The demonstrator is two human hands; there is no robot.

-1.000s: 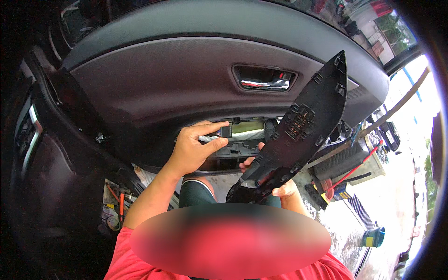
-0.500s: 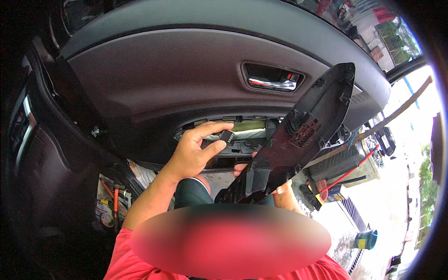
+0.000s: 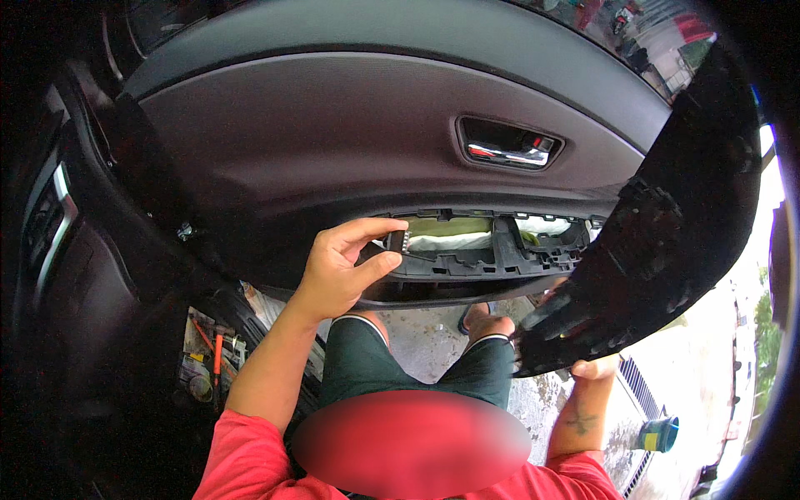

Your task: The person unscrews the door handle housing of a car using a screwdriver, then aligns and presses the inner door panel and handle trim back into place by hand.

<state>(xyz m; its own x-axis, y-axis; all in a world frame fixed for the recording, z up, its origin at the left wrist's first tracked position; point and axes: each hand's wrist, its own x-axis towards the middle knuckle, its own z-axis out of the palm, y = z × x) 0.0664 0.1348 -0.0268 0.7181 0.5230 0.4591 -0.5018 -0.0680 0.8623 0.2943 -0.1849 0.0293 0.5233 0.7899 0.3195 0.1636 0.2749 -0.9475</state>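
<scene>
Left hand point(image 3: 337, 262) now, thumb and fingertips pinched on a small black connector point(image 3: 398, 242), right at the left end of the long opening point(image 3: 450, 243) near the door panel's point(image 3: 333, 125) lower edge. Over on the other side, the right hand point(image 3: 595, 367) is clamped on the lower end of a curved black trim piece point(image 3: 675, 225); it's tilted, top end to the right, blocking my view of the panel's lower right corner. Chrome-levered door handle point(image 3: 510, 153) above the opening!
</scene>
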